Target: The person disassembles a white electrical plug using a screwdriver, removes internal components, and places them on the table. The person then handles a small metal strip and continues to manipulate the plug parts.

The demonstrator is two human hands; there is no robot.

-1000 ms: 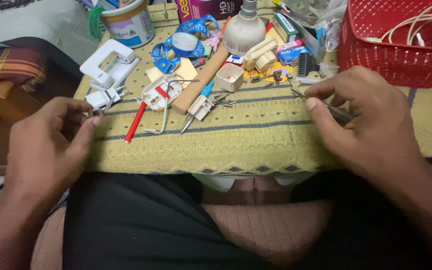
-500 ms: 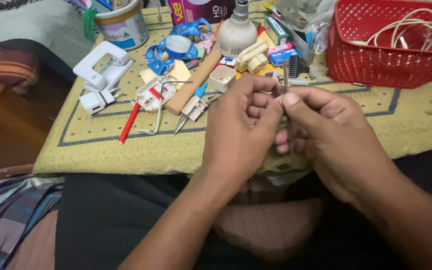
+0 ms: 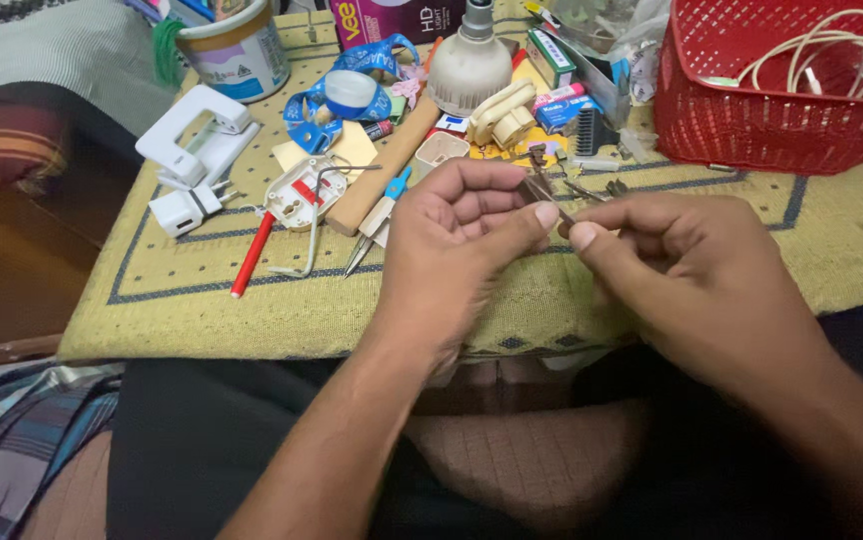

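Above the near edge of the yellow mat [image 3: 252, 310] on the desk, both hands pinch one small thin metal piece [image 3: 542, 190], dark and slender, angled up and away from the person; its exact kind is too small to tell. The left hand [image 3: 452, 250] clenches with its thumb pressed against the piece from the left, and the right hand [image 3: 692, 270] grips the lower end between thumb and forefinger, the other fingers [image 3: 652, 225] curled in.

Half a second ago the hands were already together in the same grip; since then they sit slightly lower and nearer the mat's front edge, and a second ago they lay well apart at the mat's two sides.

On the mat's left part lie a white plug adapter [image 3: 192, 160] and a red pen [image 3: 252, 255], then an opened white switch casing [image 3: 302, 195] and a wooden stick [image 3: 387, 165]. Toward the mat's far middle are a blue tape roll [image 3: 350, 92] and a bulb [image 3: 469, 65]. At its far right stands a red basket [image 3: 752, 120] holding a pale cable [image 3: 832, 50]. The hands hide the small parts behind them on the mat.
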